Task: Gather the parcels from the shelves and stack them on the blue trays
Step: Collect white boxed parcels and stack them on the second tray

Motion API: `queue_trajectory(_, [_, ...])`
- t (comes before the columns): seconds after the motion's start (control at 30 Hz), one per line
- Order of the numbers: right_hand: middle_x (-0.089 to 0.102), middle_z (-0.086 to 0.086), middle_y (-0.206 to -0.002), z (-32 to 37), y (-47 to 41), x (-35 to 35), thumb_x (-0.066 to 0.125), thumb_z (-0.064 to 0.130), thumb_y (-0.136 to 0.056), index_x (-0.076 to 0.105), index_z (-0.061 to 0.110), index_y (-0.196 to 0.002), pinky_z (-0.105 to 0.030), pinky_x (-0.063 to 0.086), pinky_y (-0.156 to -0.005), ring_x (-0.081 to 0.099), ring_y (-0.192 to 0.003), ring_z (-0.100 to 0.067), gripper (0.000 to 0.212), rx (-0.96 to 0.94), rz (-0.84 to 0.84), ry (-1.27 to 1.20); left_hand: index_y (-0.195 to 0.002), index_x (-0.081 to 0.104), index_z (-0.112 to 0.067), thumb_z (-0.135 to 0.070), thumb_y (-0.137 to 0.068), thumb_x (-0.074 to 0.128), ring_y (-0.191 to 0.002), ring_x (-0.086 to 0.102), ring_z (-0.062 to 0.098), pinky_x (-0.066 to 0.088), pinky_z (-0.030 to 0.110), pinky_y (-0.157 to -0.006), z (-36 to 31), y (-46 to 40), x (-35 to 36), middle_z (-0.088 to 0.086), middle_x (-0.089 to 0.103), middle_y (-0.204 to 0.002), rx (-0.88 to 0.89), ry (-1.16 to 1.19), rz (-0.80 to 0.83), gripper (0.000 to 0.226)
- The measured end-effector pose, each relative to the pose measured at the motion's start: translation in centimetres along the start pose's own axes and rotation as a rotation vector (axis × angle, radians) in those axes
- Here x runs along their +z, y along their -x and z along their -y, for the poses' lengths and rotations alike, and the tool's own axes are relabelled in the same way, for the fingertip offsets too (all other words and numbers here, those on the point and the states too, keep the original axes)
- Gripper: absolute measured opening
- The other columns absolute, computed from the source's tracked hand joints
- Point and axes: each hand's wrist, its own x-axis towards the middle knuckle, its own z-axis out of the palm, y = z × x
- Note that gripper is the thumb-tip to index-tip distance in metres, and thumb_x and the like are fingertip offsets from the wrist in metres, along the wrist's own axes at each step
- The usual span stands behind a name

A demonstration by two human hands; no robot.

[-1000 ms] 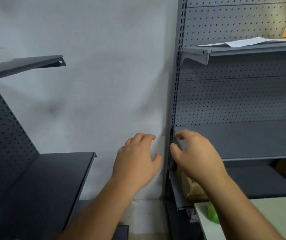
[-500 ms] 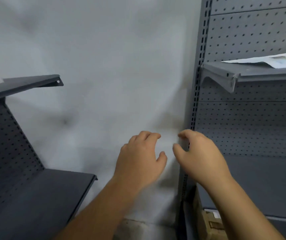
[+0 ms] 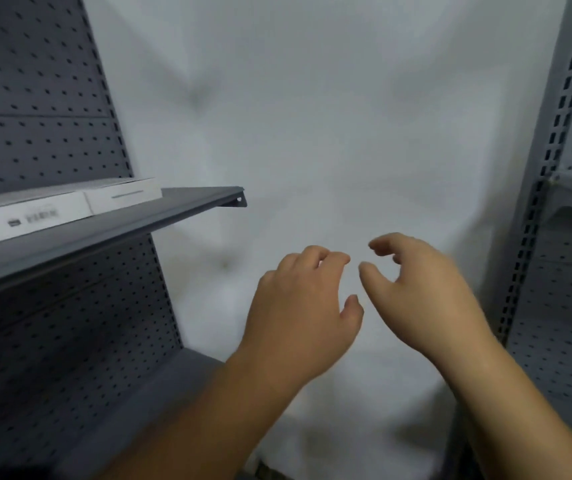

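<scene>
- White wall (image 3: 312, 116) behind; grey shelf (image 3: 173, 211) carries two flat white parcels (image 3: 52, 207).
- Left hand (image 3: 298, 313) and right hand (image 3: 423, 292), right of shelf: each grip released, loosely curled, holding nothing.

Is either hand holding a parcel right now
No, the left hand and right hand hang loosely curled and bare before the wall, while the white parcels lie untouched on the left shelf.

The view swings left: the right-hand shelving slides to the frame's edge, and two white parcels (image 3: 59, 207) appear on the left shelf (image 3: 180, 209).
</scene>
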Motion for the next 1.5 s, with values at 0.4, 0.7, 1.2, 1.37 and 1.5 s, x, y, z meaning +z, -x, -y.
queue_trajectory(0.4, [0.066,0.016,-0.126,8.4,-4.8,3.5,0.058,0.043,-0.093,0.063,0.031,-0.128,-0.031,0.042,-0.087,0.06,-0.119,-0.01,0.038,-0.183,-0.023,-0.293,-0.141,0.055,-0.032,-0.046,-0.094,0.056,-0.125,0.053,0.011,0.049,0.038,-0.101,4.4,1.4,-9.5,-0.014,0.058,-0.136,-0.069,-0.203,-0.233,0.049])
queue_trajectory(0.7, [0.066,0.016,-0.123,16.6,-8.6,5.5,0.058,0.041,-0.091,0.065,0.03,-0.124,-0.03,0.042,-0.085,0.06,-0.112,-0.009,0.035,-0.404,0.081,-0.475,-0.145,0.049,-0.034,-0.048,-0.097,0.053,-0.127,0.049,0.015,0.048,0.041,-0.1,6.8,1.4,-15.8,-0.014,0.053,-0.139,-0.304,-0.458,-0.256,0.05])
queue_trajectory(1.2, [0.073,-0.013,-0.104,28.8,-13.9,9.6,0.056,0.029,-0.086,0.071,0.008,-0.101,-0.048,0.059,-0.085,0.068,-0.096,-0.033,0.03,-0.713,0.412,-0.265,-0.138,0.051,-0.025,-0.046,-0.098,0.051,-0.122,0.053,0.03,0.049,0.045,-0.089,14.0,-2.6,-22.0,0.004,0.053,-0.134,-0.813,-0.726,0.028,0.046])
queue_trajectory(1.37, [0.073,-0.014,-0.105,30.9,-14.9,11.7,0.051,0.022,-0.088,0.072,0.007,-0.096,-0.039,0.055,-0.079,0.068,-0.087,-0.029,0.027,-0.76,0.57,-0.083,-0.115,0.054,-0.021,-0.021,-0.101,0.045,-0.094,0.049,0.023,0.043,0.032,-0.076,16.1,-4.2,-22.1,0.002,0.053,-0.11,-0.939,-0.646,0.238,0.017])
queue_trajectory(1.5, [0.066,-0.013,-0.133,31.6,-15.4,12.4,0.045,0.018,-0.097,0.069,0.008,-0.125,-0.045,0.051,-0.101,0.063,-0.12,-0.031,0.038,-0.837,0.639,0.041,-0.13,0.058,-0.009,-0.016,-0.106,0.036,-0.103,0.048,0.022,0.042,0.031,-0.08,16.5,-5.6,-21.7,0.001,0.055,-0.123,-0.917,-0.675,0.42,0.033])
